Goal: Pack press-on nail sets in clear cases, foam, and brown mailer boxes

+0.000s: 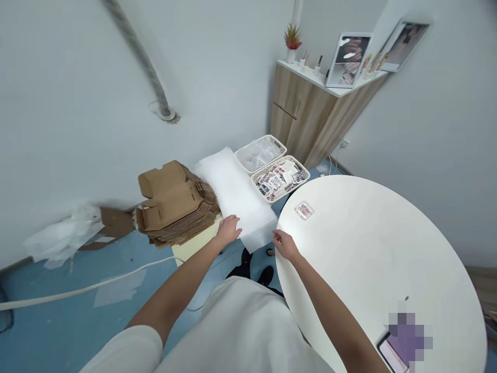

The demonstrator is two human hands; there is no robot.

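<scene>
My left hand (228, 228) rests flat, fingers spread, on the near end of a thick stack of white foam sheets (236, 197) beside the round white table (373, 259). At the stack's near corner by the table edge, my right hand (284, 244) has its fingers pinched on the top sheet. A small packet with a pink pattern (304, 210) lies on the table near its far-left edge.
A pile of flat brown cardboard boxes (174, 204) sits left of the foam. Two white baskets stand behind it, one of clear bags (259, 152), one of small printed packets (280, 178). A wooden cabinet (310, 114) stands in the corner. A phone (392, 352) lies at the table's near edge.
</scene>
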